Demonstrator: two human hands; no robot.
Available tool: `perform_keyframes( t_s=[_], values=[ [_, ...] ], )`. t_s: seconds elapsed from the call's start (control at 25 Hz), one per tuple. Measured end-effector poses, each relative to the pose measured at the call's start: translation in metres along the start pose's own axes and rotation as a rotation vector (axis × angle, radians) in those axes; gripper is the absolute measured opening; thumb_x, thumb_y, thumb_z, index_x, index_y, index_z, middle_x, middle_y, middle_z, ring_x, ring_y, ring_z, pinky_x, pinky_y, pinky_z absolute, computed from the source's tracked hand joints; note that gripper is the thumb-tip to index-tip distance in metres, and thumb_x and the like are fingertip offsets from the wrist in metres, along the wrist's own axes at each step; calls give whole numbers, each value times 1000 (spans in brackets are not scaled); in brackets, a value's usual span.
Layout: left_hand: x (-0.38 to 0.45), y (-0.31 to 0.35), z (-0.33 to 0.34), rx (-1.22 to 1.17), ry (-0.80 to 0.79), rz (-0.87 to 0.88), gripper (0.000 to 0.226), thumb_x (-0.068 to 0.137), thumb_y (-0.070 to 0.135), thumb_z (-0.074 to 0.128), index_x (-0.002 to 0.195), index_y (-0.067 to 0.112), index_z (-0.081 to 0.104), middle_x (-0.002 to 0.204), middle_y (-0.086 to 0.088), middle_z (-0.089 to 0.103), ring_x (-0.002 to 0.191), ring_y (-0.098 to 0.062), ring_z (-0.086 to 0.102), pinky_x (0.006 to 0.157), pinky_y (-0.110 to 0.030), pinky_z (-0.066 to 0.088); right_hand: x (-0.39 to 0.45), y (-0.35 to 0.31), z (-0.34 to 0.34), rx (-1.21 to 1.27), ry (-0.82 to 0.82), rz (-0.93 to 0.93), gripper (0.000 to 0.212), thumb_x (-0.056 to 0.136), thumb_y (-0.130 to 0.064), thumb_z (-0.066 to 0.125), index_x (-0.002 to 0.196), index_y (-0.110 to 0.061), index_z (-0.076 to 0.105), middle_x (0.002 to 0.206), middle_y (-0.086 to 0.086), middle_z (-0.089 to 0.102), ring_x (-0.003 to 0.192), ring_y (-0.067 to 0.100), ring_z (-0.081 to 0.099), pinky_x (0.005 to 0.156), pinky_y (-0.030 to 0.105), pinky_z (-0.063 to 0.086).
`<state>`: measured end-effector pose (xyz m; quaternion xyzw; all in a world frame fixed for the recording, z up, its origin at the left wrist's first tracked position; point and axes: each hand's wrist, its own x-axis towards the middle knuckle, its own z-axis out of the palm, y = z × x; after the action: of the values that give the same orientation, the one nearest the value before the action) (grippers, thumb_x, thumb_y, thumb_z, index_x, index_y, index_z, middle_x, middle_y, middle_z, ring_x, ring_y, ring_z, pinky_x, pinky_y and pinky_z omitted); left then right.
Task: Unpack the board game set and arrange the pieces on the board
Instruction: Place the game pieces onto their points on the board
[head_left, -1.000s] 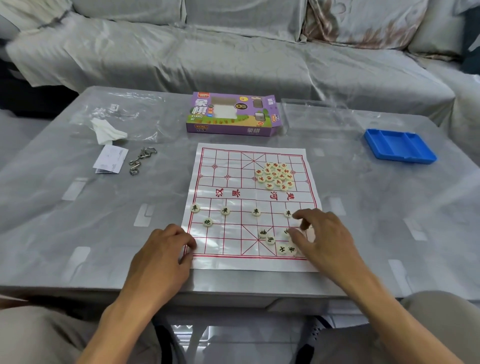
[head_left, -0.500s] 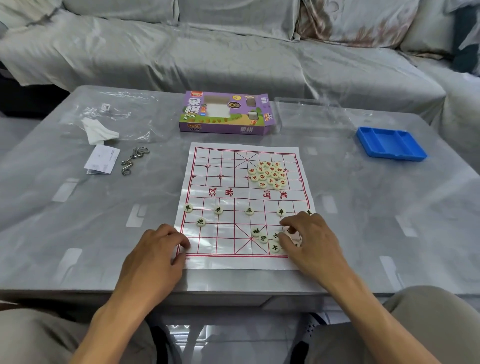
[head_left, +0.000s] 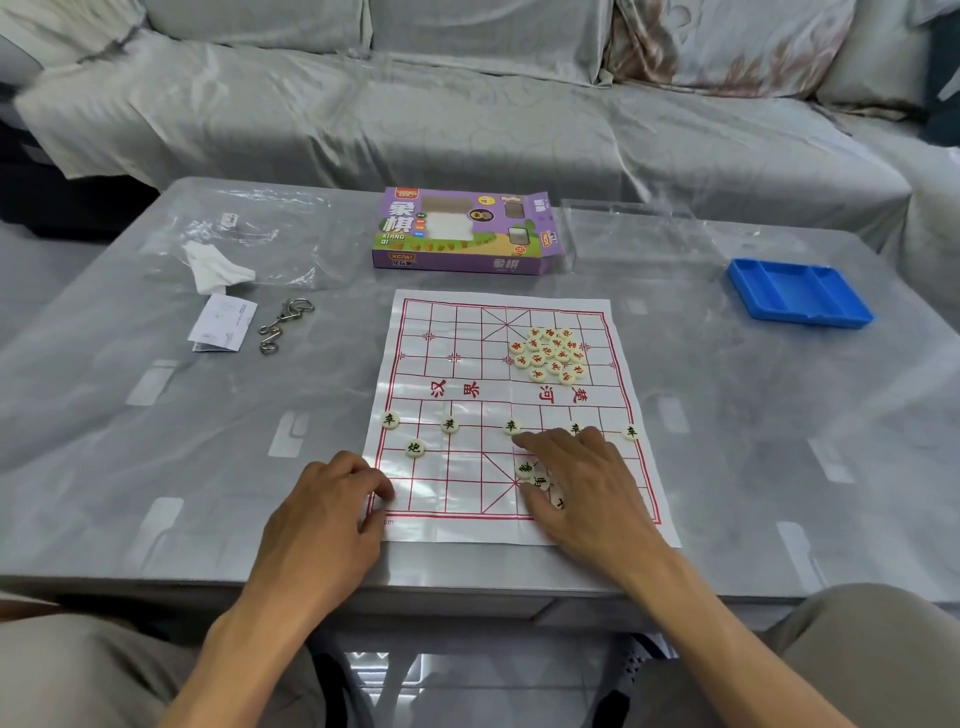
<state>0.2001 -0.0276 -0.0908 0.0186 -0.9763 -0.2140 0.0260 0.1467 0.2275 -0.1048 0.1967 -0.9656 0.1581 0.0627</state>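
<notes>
Board (head_left: 467, 364) lies flat at desk (head_left: 727, 441) centre. Far right quarter: heap of red pieces (head_left: 550, 353), touching one another. Near half: five black pieces in a row along one line, one more (head_left: 414, 448) just below the row at left. Right hand (head_left: 582, 483) palm down over a small cluster (head_left: 532, 475) near the board's near edge, fingers spread and resting on them; nothing gripped that shows. Left hand (head_left: 332, 504) at the near left corner, fingers loosely curled, tips pressing the board edge; grip holds nothing. Box (head_left: 462, 231) beyond the board, flap open. Blue tray (head_left: 800, 293) far right. Wire puzzle (head_left: 283, 325), paper slip (head_left: 223, 322), tissue (head_left: 215, 265) at left.
</notes>
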Motion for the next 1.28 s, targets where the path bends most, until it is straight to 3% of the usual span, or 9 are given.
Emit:
perform_keyframes(
  t_s=[0.12,0.24,0.48,0.6,0.72,0.96,1.12,1.28],
  values=[
    [0,1,1,5,1,-1,12,91,27,61,102,29,66,112,16,53,101,-7,46,69,-20,37,4,-1,6,20,17,-5,21,87,-30,62,107,-25,67,103,-10,66,89,14,49,78,31,47],
    [1,1,1,16,-1,-5,13,91,28,60,103,30,65,114,16,52,103,-6,45,71,-19,36,5,-1,8,34,55,52,21,86,-44,62,95,-25,64,91,-10,63,85,12,46,74,30,44],
    [1,0,2,17,-7,1,13,91,28,60,103,29,65,114,15,53,102,-6,45,71,-19,38,4,0,7,-19,14,48,29,88,-48,56,104,-26,66,100,-9,62,92,14,48,81,30,44],
    [1,-1,2,10,-10,4,12,90,26,61,101,29,66,112,15,53,99,-6,44,68,-20,37,4,3,-2,-6,10,106,40,85,-58,56,109,-28,64,106,-11,61,98,14,48,85,31,40],
    [1,-1,1,12,-11,3,13,90,26,61,101,29,66,112,15,53,100,-7,45,69,-21,39,-1,10,-14,-76,0,162,42,79,-66,57,99,-29,64,101,-13,57,97,14,45,82,29,36],
    [1,-1,1,10,-12,1,13,91,27,60,103,29,65,113,15,53,102,-8,47,72,-21,40,-2,8,-12,-79,-8,146,25,81,-47,65,93,-25,69,95,-10,59,92,14,43,80,27,37],
    [2,-2,2,12,-14,-3,13,91,28,60,103,30,65,113,16,52,102,-8,46,72,-21,41,-1,5,-8,-75,9,145,31,80,-53,65,93,-25,67,97,-9,57,94,16,46,83,32,43],
    [2,-2,2,12,-17,-3,13,91,28,61,103,30,65,113,15,52,102,-8,46,73,-21,41,0,5,-7,-20,-19,138,28,88,-46,61,106,-27,70,107,-10,58,101,14,43,87,30,38]
  ],
)
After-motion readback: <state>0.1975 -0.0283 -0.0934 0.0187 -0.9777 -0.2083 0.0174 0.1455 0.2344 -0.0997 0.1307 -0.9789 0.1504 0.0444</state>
